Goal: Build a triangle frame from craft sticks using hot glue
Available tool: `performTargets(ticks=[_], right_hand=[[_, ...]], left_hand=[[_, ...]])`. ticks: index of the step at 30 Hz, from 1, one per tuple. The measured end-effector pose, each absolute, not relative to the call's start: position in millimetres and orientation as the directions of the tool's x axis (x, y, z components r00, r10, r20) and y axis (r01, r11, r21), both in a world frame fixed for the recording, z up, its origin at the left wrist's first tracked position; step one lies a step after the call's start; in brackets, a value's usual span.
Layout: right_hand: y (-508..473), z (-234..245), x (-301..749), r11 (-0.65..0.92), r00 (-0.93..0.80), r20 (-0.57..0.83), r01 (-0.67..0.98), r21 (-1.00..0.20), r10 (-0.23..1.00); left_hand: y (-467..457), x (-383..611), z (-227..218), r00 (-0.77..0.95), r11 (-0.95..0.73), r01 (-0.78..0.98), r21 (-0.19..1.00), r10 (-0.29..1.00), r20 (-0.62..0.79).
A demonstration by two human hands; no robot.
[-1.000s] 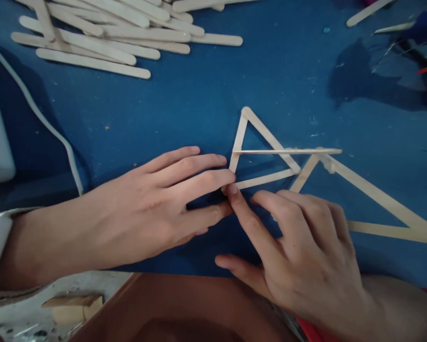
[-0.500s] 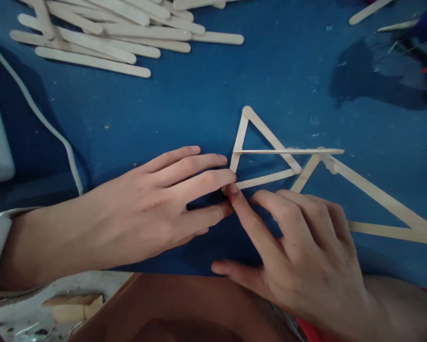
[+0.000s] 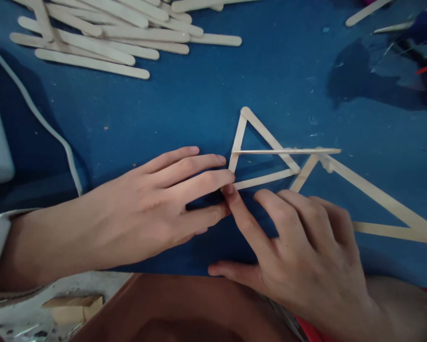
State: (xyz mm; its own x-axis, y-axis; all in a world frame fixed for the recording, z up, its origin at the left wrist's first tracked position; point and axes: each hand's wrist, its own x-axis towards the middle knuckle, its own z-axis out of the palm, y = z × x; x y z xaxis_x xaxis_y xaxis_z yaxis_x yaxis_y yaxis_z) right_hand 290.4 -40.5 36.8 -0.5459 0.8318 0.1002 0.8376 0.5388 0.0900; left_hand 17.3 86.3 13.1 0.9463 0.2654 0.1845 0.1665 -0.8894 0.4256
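Your left hand (image 3: pixel 174 202), fingers slightly spread, and right hand (image 3: pixel 299 251), index outstretched, touch near-left corner of stick triangle (image 3: pixel 265 131), left of stick frame (image 3: pixel 373 191). Change: right thumb (image 3: pixel 233 271) splays farther left; triangle unmoved. Finding: corner apparently held steady.

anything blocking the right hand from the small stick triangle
Nothing visible: the right hand has its index fingertip at the near left corner of the triangle, with the left hand close beside it.
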Motion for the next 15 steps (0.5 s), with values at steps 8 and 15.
performTargets(ticks=[8,15], right_hand=[[-41.6,36.7,290.0,0.537,-0.547,0.099,0.836,0.112,0.831],[-39.9,33.1,290.7,0.529,-0.527,0.126,0.849,0.022,0.841]], left_hand=[[84.4,17.2,11.9,0.94,-0.893,0.18,0.412,0.279,0.194],[84.4,17.3,12.7,0.944,-0.887,0.181,0.425,0.278,0.178]])
